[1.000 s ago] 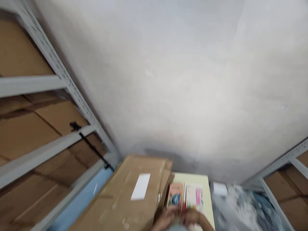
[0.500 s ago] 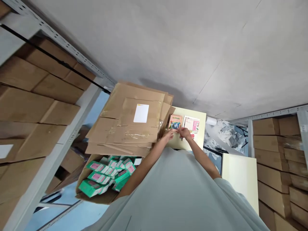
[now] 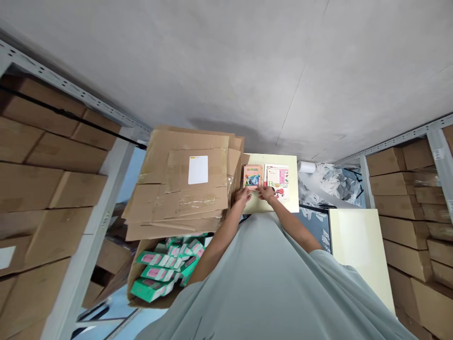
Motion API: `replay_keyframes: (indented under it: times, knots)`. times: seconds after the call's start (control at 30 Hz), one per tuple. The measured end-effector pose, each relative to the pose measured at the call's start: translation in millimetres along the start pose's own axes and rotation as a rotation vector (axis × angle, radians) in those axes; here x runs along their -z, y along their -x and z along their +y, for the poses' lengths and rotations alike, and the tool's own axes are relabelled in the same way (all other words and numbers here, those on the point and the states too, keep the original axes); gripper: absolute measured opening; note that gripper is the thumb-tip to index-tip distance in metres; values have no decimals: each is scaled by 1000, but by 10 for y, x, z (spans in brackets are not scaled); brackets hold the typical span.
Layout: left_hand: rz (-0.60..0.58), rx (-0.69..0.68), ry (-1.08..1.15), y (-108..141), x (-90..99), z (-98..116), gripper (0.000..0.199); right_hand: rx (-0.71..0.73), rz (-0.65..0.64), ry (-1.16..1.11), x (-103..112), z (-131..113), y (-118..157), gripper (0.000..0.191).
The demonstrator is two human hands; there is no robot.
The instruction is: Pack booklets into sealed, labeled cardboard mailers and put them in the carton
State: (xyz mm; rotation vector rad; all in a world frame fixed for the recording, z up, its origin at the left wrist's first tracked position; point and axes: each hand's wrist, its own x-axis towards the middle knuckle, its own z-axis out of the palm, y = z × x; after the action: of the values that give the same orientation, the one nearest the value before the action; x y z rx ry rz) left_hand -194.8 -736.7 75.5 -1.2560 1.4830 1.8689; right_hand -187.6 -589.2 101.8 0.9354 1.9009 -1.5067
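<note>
An orange booklet (image 3: 252,176) with a colourful picture on its cover lies at the left of a cream table (image 3: 292,203), apparently on top of others like it. My left hand (image 3: 242,194) has its fingers closed at the lower left corner of the booklet. At the lower right corner, my right hand (image 3: 266,192) pinches the edge. Just right of it are white and pink booklets (image 3: 278,177), the top one with large green lettering; my right hand partly covers their near left side.
Flattened cardboard (image 3: 177,189) is stacked high against the table's left side. Below it, an open carton holds green and pink boxes (image 3: 155,273). Paper scraps (image 3: 329,184) and a white roll (image 3: 306,166) lie to the right. Shelves with brown cartons (image 3: 392,189) flank both sides.
The view has turned and shifted slightly. My hands have moved a little apart along the orange booklet's near edge, and more of its cover shows.
</note>
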Motion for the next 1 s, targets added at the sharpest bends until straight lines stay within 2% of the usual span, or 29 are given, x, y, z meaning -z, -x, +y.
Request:
replay_keyframes:
  times: [0.3,0.43,0.53,0.63,0.8,1.0]
  knots:
    - [-66,79,34,249,167,-112,15,-7,33,-120,-9,-108,295,36]
    - [-122,118,66,468,248,-175,18,63,7,-200,73,-31,621,37]
    - [-191,145,58,662,249,-257,15,124,46,-283,242,154,935,41]
    - [-309,163,2,880,147,-409,13,136,158,-379,487,471,1309,51]
    - [-578,195,-174,1326,-172,-738,17,123,391,-563,906,1077,2062,66]
    - [-836,138,-352,1926,-588,-1005,24,175,562,-783,1345,1553,2769,65]
